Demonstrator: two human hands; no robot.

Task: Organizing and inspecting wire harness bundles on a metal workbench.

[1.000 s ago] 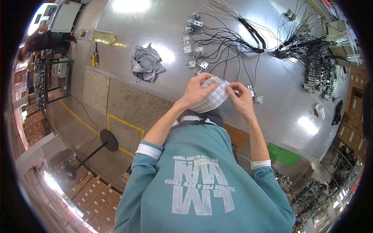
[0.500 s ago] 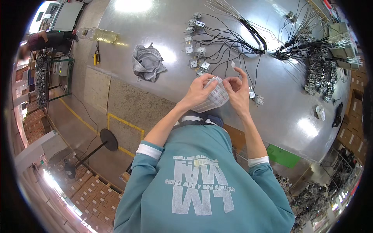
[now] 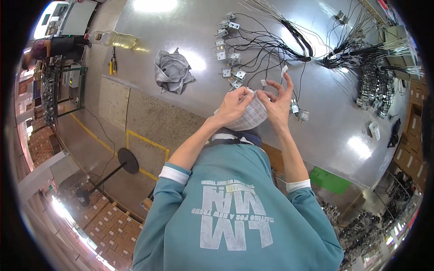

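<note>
In front of my waist a white sheet of small printed labels [image 3: 250,118] hangs curved from my fingers. My left hand [image 3: 231,108] pinches its upper left edge between thumb and fingers. At the sheet's upper right edge, the thumb of my right hand [image 3: 279,105] presses with a finger partly hidden behind it. Two raised fingers of that hand each carry a single white label at the tip, one label [image 3: 284,70] higher and another label [image 3: 264,82] lower left. Beyond my hands, several small metal boxes with black wires [image 3: 235,58] lie on the metal table [image 3: 199,106].
A crumpled grey cloth [image 3: 173,71] lies left on the table, near a clear bottle [image 3: 115,39] and yellow-handled pliers [image 3: 112,66]. Wire bundles [image 3: 352,52] fill the far right. A white roll [image 3: 374,131] stands near the right edge. Another person [image 3: 56,49] is far left.
A second label now shows on a fingertip of my right hand, whose fingers have spread and risen. The label sheet has curled and shifted slightly right between my hands.
</note>
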